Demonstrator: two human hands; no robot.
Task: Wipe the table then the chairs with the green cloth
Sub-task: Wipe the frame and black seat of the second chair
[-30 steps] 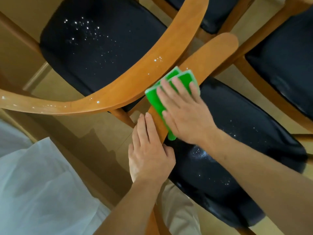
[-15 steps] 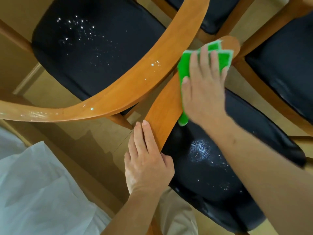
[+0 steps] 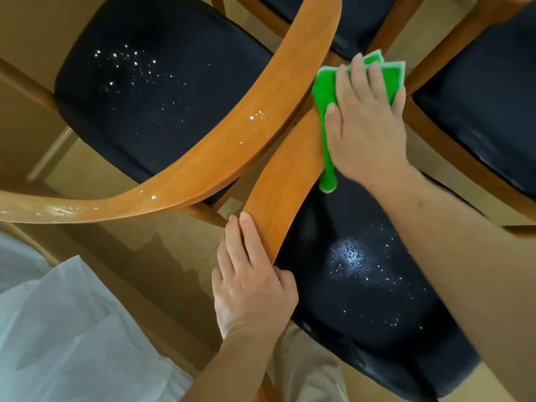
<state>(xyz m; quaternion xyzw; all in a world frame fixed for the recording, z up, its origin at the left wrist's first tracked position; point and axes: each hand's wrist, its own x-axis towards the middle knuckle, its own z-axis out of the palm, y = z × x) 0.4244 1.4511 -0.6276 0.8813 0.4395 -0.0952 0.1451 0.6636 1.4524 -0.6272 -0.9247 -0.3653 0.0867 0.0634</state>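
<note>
We look straight down on a cluster of wooden chairs with black padded seats, standing close together on a pale tan floor (image 3: 95,256). Our right hand (image 3: 365,132) lies flat with fingers spread, pressing the folded green cloth (image 3: 326,85) onto the far end of the nearer chair's curved backrest (image 3: 287,181); the cloth drapes over the rail's edge and a strip of it hangs down beside the seat. Our left hand (image 3: 252,282) grips the near end of that same backrest, fingers laid along its outer face and the thumb wrapped round on the seat side.

The nearer seat (image 3: 362,285) shines with a wet patch and scattered white droplets. The left chair's seat (image 3: 150,91) carries a similar spray of droplets, and its backrest (image 3: 220,158), which crosses over the one we hold, shows beads and a wet sheen toward its left end. Two more dark seats sit at the top and right edges. A white sheet (image 3: 63,338) fills the lower left corner.
</note>
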